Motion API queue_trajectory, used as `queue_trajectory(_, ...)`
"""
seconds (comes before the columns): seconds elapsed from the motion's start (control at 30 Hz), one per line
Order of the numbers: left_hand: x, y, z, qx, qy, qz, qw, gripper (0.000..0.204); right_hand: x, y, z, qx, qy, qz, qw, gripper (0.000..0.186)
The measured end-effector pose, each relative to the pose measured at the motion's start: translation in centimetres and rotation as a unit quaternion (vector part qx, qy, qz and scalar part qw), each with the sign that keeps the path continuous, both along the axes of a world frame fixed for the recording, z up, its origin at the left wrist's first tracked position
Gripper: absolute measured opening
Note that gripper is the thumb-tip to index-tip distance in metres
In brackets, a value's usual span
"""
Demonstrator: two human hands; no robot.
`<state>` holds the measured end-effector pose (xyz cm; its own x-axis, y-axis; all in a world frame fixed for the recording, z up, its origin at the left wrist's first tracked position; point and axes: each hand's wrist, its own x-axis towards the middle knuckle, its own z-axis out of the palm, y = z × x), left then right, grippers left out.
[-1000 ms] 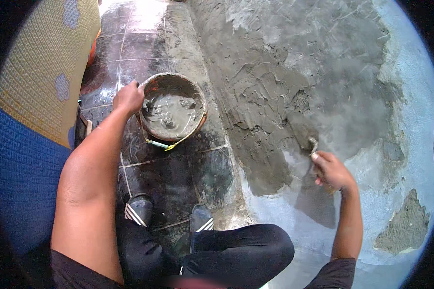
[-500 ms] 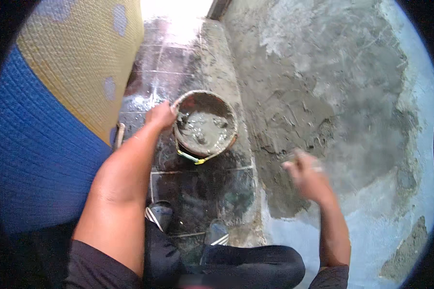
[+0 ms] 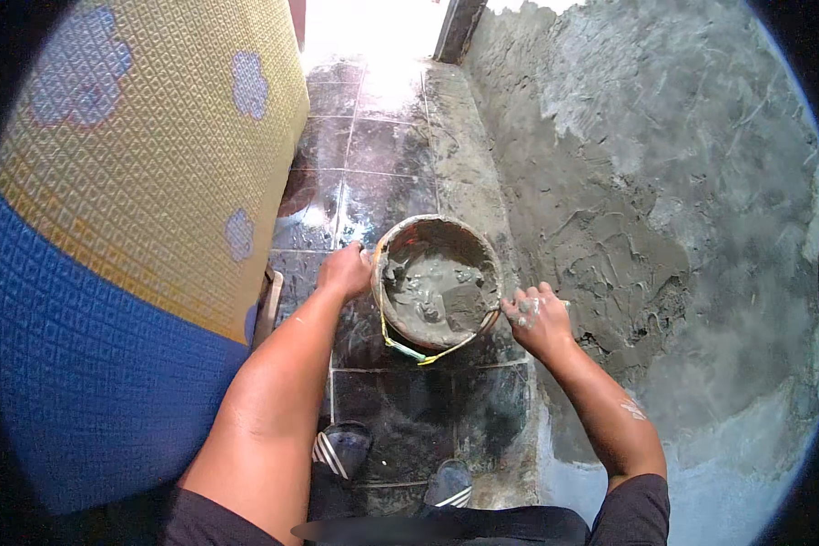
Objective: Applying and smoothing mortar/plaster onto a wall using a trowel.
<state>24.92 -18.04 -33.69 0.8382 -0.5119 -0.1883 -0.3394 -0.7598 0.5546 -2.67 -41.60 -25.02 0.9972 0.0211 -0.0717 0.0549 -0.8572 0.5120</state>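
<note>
A round bucket point(image 3: 391, 314) of wet grey mortar point(image 3: 423, 282) stands over the dark tiles, its mouth facing up and its handle hanging on the near side. My left hand point(image 3: 344, 271) is closed on the bucket's left rim. At the right rim is my right hand point(image 3: 539, 320), smeared with mortar and closed around what looks like a trowel handle. A flat grey trowel blade point(image 3: 466, 308) appears to lie in the mortar at that side, partly covered. Just right of this hand is the wall's fresh, rough mortar point(image 3: 610, 268).
A patterned yellow and blue padded sheet point(image 3: 155, 227) stands close on my left. The plastered wall point(image 3: 728, 209) rises on my right, light blue lower down. Wet dark tiles point(image 3: 396, 400) run between them toward a bright doorway point(image 3: 373, 27). My sandalled feet point(image 3: 346, 448) are below the bucket.
My right hand has come away from the wall to the bucket's right rim. My left hand keeps hold of the bucket. The whole view has shifted.
</note>
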Motion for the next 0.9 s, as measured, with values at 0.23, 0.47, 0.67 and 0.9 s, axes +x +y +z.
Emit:
queue_trajectory(0.23, 1.0, 0.5, -1.0, -0.009, -0.003, 0.011, 1.000, 0.039, 0.8, -0.4, 0.2, 0.044, 0.072, -0.016, 0.996, 0.039)
queue_trajectory(0.47, 1.3, 0.7, -1.6, -0.001, -0.003, 0.010, 1.000, 0.040, 2.0, 0.6, 2.2, 0.061, 0.064, 0.037, 0.995, 0.035)
queue_trajectory(0.67, 1.0, 0.8, -1.5, -0.003, -0.005, 0.021, 1.000, 0.040, 2.6, 0.6, 2.1, 0.061, 0.060, 0.050, 0.995, 0.036)
queue_trajectory(0.9, 1.1, 1.0, -1.4, 0.007, -0.002, 0.018, 1.000, 0.039, 1.9, 1.1, 1.5, 0.085, 0.018, 0.041, 0.995, 0.036)
